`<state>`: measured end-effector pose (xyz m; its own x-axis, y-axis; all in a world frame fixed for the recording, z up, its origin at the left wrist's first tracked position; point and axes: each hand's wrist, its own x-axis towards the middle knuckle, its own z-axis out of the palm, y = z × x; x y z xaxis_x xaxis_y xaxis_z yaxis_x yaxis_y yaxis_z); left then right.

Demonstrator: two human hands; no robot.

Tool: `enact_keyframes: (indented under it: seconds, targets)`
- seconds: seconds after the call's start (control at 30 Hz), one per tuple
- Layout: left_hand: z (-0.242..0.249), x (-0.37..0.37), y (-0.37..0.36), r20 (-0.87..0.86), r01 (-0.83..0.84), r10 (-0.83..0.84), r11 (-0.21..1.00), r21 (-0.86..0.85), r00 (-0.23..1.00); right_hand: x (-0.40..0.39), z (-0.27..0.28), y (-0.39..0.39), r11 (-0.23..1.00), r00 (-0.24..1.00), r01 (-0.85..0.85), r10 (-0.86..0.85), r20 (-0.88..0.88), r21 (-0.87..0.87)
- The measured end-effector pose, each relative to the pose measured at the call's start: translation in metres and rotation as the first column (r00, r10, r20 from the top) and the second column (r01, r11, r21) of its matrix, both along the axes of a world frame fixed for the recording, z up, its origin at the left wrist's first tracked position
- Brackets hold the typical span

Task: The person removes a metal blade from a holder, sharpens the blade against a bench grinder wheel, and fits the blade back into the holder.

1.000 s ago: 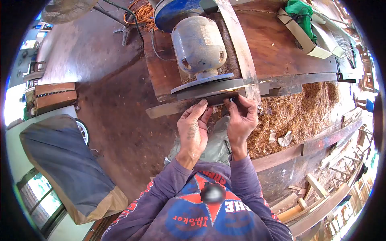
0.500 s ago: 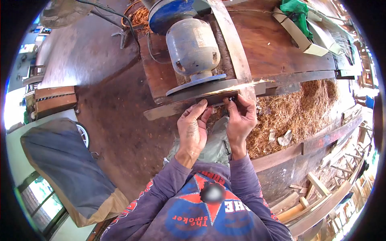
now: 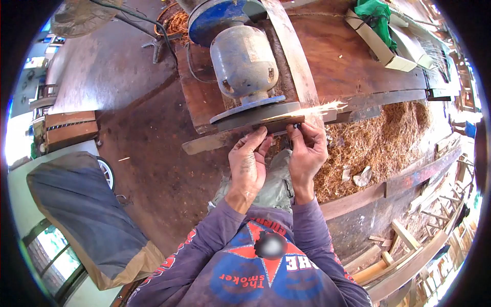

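Note:
A flat dark metal blade point(image 3: 282, 124) lies against the grey grinding wheel point(image 3: 245, 115) of the bench grinder, and bright sparks point(image 3: 325, 109) fly off to the right. My left hand point(image 3: 248, 166) pinches the blade's left part between thumb and fingers. At its right end, my right hand point(image 3: 308, 153) grips it, close to a small dark knob. The grinder's grey motor point(image 3: 244, 61) stands just beyond the wheel. Below the wheel, a wooden bar point(image 3: 202, 143) runs along the bench edge.
Wood shavings point(image 3: 378, 143) are heaped at the right behind a plank. A carton with green cloth point(image 3: 376, 20) stands on the bench at upper right. A dark-covered object point(image 3: 89, 210) is at lower left. Timber pieces point(image 3: 404, 256) lie at lower right.
The spray of sparks is brighter and wider at its right end. Both hands have shifted very slightly to the right, with the blade still at the wheel.

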<state>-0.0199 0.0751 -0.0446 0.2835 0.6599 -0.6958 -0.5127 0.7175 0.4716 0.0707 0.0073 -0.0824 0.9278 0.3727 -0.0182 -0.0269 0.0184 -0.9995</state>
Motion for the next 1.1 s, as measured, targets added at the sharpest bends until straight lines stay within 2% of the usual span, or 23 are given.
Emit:
enact_keyframes:
  seconds: [0.2, 0.6, 0.7, 0.77, 0.8, 0.87, 1.1]
  targets:
    - [0.001, 0.005, 0.000, 0.010, -0.007, 0.007, 1.000, -0.024, 1.000, 0.003, 0.005, 0.000, 0.997, 0.999, 0.030, -0.028, 0.036, -0.065]
    - [0.005, -0.005, 0.003, -0.017, -0.005, 0.005, 1.000, 0.000, 1.000, -0.005, 0.003, 0.002, 1.000, 0.999, 0.009, -0.009, -0.032, 0.021]
    - [0.003, -0.011, 0.002, -0.007, 0.050, -0.050, 0.998, 0.025, 0.999, -0.007, 0.003, 0.003, 1.000, 0.999, 0.003, -0.002, 0.045, -0.019]
    - [0.004, -0.011, 0.002, -0.027, 0.029, -0.028, 0.999, 0.026, 0.999, -0.010, 0.010, 0.006, 0.999, 0.998, 0.024, -0.021, -0.061, 0.043]
    - [0.004, -0.012, 0.003, -0.024, 0.032, -0.032, 0.999, 0.024, 0.999, -0.010, 0.008, 0.005, 0.999, 0.998, 0.027, -0.025, -0.057, 0.041]
    - [0.004, -0.015, 0.004, -0.033, 0.044, -0.043, 0.999, 0.024, 0.999, -0.010, 0.000, 0.005, 1.000, 0.996, 0.012, -0.012, 0.087, -0.001]
    - [0.005, -0.020, 0.007, -0.019, 0.035, -0.035, 0.999, 0.030, 0.999, -0.013, -0.001, 0.006, 0.999, 0.986, 0.003, 0.004, 0.167, -0.040]
